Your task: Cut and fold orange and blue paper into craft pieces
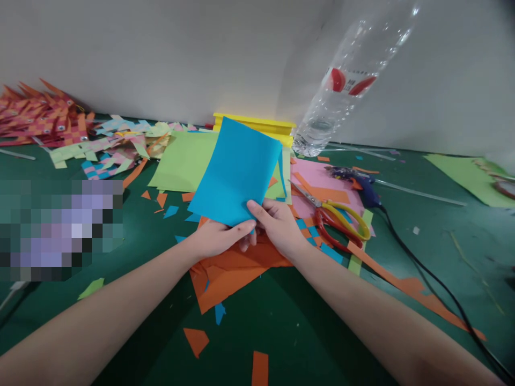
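Note:
A folded sheet of blue paper [240, 166] is held up at the middle of the view, tilted a little to the right. My left hand [219, 236] grips its lower edge, thumb in front. At the lower right corner, my right hand [277, 222] pinches the same sheet between thumb and fingers. Some fingers are hidden behind the paper. Crumpled orange paper [241, 268] lies on the table just below both hands. Right of my right hand rest scissors [325, 209] with red and yellow handles, on pink paper [308, 174].
A clear plastic bottle [338, 86] leans against the wall. A blue glue gun [362, 187] trails a black cord. Green sheets [183, 161] and a yellow holder [257, 123] stand behind the blue paper. Woven paper pieces [44, 115] pile at far left. Scraps litter the green table [132, 332].

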`<state>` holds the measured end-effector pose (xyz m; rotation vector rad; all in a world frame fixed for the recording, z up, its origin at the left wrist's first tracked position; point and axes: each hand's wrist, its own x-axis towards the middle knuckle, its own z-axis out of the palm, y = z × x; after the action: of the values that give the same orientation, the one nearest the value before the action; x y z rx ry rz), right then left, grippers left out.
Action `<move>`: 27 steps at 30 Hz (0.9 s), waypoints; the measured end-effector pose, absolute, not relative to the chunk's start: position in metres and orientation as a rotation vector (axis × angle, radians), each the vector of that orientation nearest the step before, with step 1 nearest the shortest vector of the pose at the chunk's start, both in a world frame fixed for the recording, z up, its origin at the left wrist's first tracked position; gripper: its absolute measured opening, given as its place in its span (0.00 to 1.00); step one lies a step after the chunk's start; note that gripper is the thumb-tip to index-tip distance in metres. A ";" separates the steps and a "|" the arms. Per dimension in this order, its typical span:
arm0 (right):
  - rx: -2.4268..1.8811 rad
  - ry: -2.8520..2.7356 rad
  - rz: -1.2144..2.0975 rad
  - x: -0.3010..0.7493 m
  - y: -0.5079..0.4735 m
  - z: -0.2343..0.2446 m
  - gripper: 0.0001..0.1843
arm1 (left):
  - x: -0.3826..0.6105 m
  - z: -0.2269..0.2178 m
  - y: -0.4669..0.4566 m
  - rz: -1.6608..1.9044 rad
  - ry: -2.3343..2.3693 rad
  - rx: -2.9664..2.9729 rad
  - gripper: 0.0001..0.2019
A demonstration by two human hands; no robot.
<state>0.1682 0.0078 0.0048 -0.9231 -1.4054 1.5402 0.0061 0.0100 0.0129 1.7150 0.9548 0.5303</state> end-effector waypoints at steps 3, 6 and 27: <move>-0.937 -1.387 1.551 0.167 0.007 0.006 0.21 | 0.006 0.013 0.010 0.517 0.980 1.739 0.24; -0.941 -1.362 1.549 0.166 0.006 0.009 0.22 | 0.006 0.013 0.011 0.528 0.960 1.749 0.23; -1.076 -1.224 1.390 0.167 0.010 0.002 0.26 | 0.010 0.016 0.007 0.391 0.971 1.790 0.21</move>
<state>0.1668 0.0100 0.0023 -1.0761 -1.2235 1.3899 0.0098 0.0067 0.0160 1.7898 0.9714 0.3912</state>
